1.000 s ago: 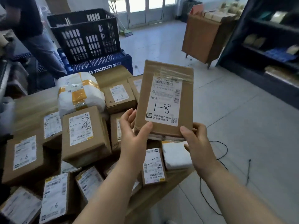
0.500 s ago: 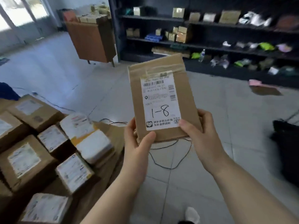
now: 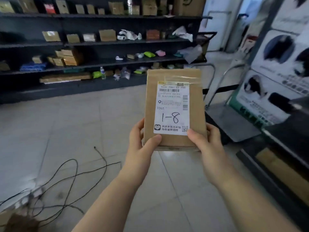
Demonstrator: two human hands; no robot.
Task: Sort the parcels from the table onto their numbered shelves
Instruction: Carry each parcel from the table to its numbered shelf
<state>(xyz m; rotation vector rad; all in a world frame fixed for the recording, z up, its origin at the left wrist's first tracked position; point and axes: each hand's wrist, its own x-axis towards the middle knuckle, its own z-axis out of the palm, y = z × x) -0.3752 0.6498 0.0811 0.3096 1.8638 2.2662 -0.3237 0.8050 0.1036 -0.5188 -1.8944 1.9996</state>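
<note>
A person is holding a flat brown parcel (image 3: 173, 108) upright, out in front of the dark shelves (image 3: 103, 42) and toward their right end. Both hands are gripping its lower edge. The left hand (image 3: 142, 146) is curling round the lower left corner with the thumb on the front. The right hand (image 3: 209, 144) is doing the same at the lower right, its thumb pressing the corner of the white label (image 3: 172, 109), which is handwritten "1-8".

A second ago the view was facing the surface piled with parcels. Now that surface is gone from sight and the shelves are filling the upper left of the view. The grip on the parcel is staying the same throughout.

So the person is likely turning from picking up to delivering. The parcel is off the surface but not yet on any shelf. Shelf numbers are too blurred to read, so the right slot cannot be told from here.

Loose black cables (image 3: 75, 173) are lying on the floor well in front of the shelves, a possible trip risk.
</note>
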